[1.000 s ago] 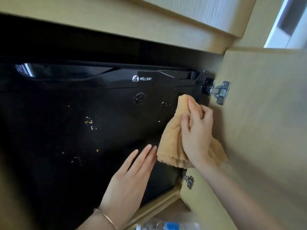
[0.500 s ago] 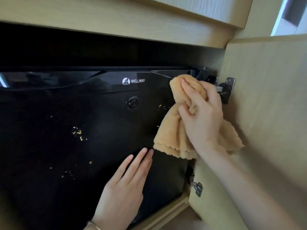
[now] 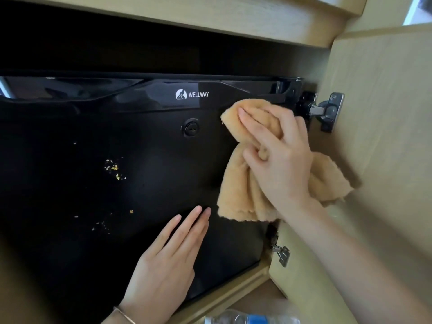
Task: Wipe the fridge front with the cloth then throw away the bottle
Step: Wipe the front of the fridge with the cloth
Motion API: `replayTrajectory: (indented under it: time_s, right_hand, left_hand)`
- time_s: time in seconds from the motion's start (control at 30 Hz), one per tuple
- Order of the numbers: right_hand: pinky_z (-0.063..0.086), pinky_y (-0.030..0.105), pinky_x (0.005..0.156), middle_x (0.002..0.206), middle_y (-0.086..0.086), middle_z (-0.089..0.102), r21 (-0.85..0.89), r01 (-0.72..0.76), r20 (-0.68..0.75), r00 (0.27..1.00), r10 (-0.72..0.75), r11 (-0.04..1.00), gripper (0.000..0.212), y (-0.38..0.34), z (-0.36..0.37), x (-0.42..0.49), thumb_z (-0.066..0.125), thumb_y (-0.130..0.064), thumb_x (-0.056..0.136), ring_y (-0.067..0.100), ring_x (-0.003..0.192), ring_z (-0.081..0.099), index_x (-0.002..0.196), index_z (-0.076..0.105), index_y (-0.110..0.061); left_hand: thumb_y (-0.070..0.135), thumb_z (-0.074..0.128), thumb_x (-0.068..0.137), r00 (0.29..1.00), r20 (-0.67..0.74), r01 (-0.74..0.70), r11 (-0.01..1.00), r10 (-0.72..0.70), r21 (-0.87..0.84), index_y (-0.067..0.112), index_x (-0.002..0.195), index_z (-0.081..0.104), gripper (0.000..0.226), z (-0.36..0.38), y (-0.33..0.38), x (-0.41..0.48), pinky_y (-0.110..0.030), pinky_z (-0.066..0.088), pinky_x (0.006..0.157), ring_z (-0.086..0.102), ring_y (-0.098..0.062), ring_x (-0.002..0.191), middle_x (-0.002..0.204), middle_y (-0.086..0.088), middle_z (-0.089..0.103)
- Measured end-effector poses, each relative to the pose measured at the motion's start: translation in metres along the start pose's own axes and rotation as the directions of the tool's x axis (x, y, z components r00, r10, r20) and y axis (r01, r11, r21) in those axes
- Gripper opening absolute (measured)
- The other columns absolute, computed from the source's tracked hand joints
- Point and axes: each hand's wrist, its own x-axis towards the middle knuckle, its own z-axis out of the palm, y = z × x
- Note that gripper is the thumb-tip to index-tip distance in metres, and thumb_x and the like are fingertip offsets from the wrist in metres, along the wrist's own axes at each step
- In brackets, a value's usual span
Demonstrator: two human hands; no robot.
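— Where did we have the cloth (image 3: 240,190)?
— Our right hand (image 3: 278,157) gripped it, fingers bunching its folds, and pressed it on the fridge (image 3: 140,160) front near the top right corner.
— And our left hand (image 3: 168,265)?
— Flat on the fridge lower down, fingers straight, holding nothing. Crumbs (image 3: 113,168) dotted the front to its left. The bottle (image 3: 250,320) lay below the fridge.

Light-wood cabinet (image 3: 233,17) with open door (image 3: 385,113) on metal hinges (image 3: 329,112).
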Motion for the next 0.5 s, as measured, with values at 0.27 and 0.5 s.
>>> replayTrajectory:
  time_s: [0.27, 0.5]
  right_hand:
    - [0.055, 0.033, 0.068, 0.122, 0.005, 0.051, -0.060, 0.062, 0.265, 0.963, -0.044, 0.996, 0.039, 0.019, 0.004, -0.105, 0.048, -0.028, 0.088, 0.028, 0.102, 0.051, 0.126, 0.057, -0.029]
    - [0.028, 0.008, 0.088, 0.123, 0.009, 0.049, 0.044, -0.380, -0.048, 0.923, 0.381, 0.924, 0.047, 0.028, -0.001, -0.008, 0.063, -0.016, 0.081, 0.023, 0.111, 0.047, 0.127, 0.057, -0.025]
  left_hand:
    - [0.014, 0.024, 0.090, 1.000, -0.006, -0.017, 1.000, 0.017, 0.000, -0.002, 0.147, 0.029, 0.058, -0.001, -0.002, -0.003, -0.044, 0.005, 0.122, 0.013, -0.028, 0.150, 0.162, -0.014, 0.018]
    - [0.012, 0.006, 0.093, 1.000, -0.019, 0.005, 0.999, -0.005, -0.036, -0.002, 0.147, 0.029, 0.060, 0.000, 0.001, -0.003, -0.044, 0.006, 0.122, 0.013, -0.028, 0.150, 0.162, -0.014, 0.018]
